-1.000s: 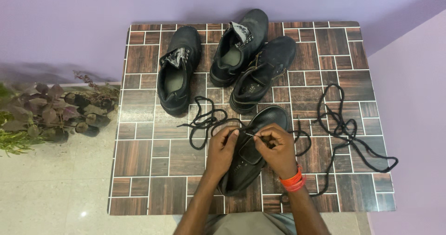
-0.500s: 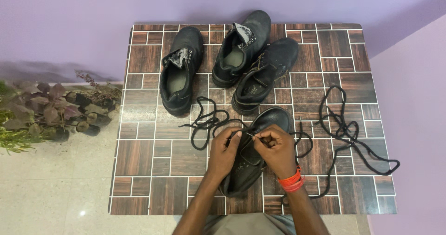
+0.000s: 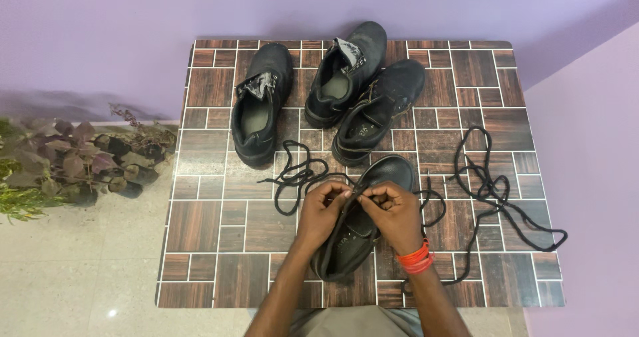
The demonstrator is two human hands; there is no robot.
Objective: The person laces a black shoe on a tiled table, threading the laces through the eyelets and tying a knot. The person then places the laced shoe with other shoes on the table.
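Note:
A black shoe (image 3: pixel 383 175) lies on the tiled table (image 3: pixel 206 210) right in front of me, toe pointing away. My left hand (image 3: pixel 321 212) and my right hand (image 3: pixel 391 212) meet over its eyelets, fingertips pinching a black lace (image 3: pixel 293 175) that trails off to the left in loops. A red band sits on my right wrist. Three more black shoes stand behind: one at the left (image 3: pixel 258 110), one at the back (image 3: pixel 346 70), one beside it (image 3: pixel 379 107).
A tangle of loose black laces (image 3: pixel 496 194) lies on the table's right side. Purple walls close in behind and at the right. On the floor at the left lies a bunch of dark-leaved plants (image 3: pixel 73 160).
My fingertips have come closer together over the shoe's eyelets, and the lace end once seen between them is now hidden. The view has shifted slightly downward.

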